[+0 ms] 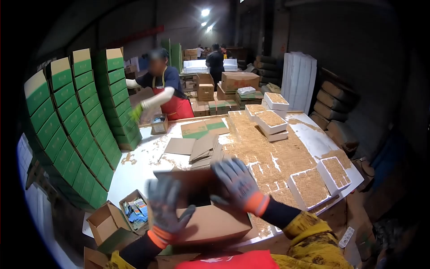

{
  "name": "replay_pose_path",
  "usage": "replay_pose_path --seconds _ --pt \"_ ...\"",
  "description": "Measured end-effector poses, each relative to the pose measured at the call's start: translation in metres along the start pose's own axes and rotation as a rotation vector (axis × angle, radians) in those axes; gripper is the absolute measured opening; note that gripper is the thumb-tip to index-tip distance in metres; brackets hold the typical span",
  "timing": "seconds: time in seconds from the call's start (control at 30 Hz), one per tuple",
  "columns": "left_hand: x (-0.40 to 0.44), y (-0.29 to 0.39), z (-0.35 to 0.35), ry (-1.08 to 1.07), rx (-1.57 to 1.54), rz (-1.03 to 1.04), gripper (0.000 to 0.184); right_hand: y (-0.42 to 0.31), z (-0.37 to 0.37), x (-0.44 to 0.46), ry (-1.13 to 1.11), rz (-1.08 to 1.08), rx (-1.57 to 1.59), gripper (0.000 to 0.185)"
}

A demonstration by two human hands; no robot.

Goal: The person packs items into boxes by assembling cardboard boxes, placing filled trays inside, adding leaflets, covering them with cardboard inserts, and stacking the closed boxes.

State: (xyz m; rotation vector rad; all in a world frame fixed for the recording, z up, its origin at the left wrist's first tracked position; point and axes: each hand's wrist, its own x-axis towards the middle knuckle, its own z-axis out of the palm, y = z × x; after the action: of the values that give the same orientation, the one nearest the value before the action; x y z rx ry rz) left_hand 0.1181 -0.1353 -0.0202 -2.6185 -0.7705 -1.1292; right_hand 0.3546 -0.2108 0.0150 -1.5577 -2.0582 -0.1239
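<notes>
A brown cardboard box (215,224) stands in front of me, its dark inside showing between my hands. My left hand (165,210), in a grey glove with an orange cuff, is at the box's left side with fingers stretched up and thumb apart. It appears to hold nothing. At the far right of the opening is my right hand (236,184), gloved alike. Its fingers are extended and its thumb lies near the box's edge; whether it presses on the cardboard I cannot tell. Just beyond lie flat cardboard pieces (206,150).
Left of the box, an open carton (135,210) holds blue printed packets. Tall stacks of green boxes (74,130) line the left. White foam trays filled with tan crumbly material (309,188) cover the right of the table. A co-worker in a red apron (172,96) stands across.
</notes>
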Motion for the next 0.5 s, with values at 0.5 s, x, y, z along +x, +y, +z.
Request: replay_pose_path --seconds 0.5 --pt "0.03 0.012 -0.07 0.092 -0.123 -0.228 0.065 0.056 0.003 -0.037 0.076 0.898 1.477 0.05"
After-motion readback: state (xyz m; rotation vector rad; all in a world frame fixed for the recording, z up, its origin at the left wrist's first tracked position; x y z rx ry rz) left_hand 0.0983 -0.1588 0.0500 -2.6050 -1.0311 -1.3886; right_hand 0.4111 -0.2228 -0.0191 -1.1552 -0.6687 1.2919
